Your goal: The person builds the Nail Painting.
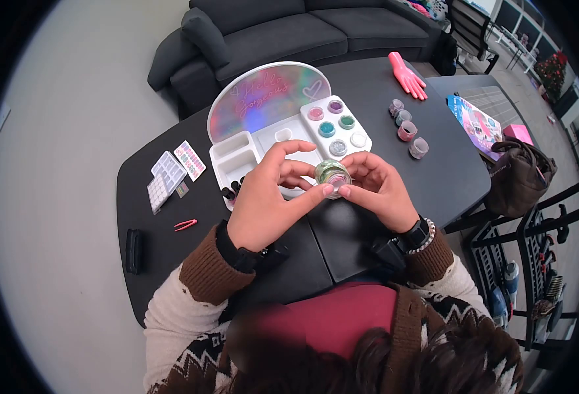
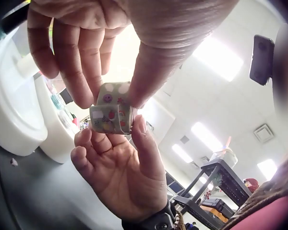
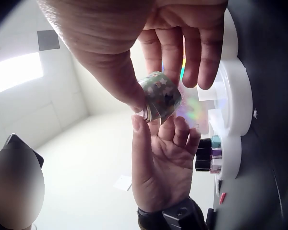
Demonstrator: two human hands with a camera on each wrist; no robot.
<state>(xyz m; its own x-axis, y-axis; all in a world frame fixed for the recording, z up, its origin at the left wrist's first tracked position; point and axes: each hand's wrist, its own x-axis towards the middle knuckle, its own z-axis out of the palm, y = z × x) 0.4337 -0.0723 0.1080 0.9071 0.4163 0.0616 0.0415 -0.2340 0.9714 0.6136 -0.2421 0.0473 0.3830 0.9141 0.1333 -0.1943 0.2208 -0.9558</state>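
Between both hands, above the table's near part, is a small green sticker roll (image 1: pixel 333 172) printed with little pictures. My left hand (image 1: pixel 271 190) pinches one side of it with thumb and fingers. On the opposite side, my right hand (image 1: pixel 380 189) holds it with the thumb tip close to the left thumb. The left wrist view shows a band wrapped round the roll (image 2: pixel 110 109), with a stepped edge. Stars and other prints mark its side (image 3: pixel 162 96) in the right wrist view. Behind the hands stands a white vanity tray (image 1: pixel 222 172) with a shiny upright panel.
Colored pots (image 1: pixel 327 129) sit in the tray's right section, dark-capped bottles (image 1: pixel 229 194) at its left. Several small jars (image 1: pixel 407 131) and a pink model hand (image 1: pixel 407 77) stand rightward. Sticker sheets (image 1: pixel 189 160), a palette (image 1: pixel 168 169) and red tweezers (image 1: pixel 185 225) lie left.
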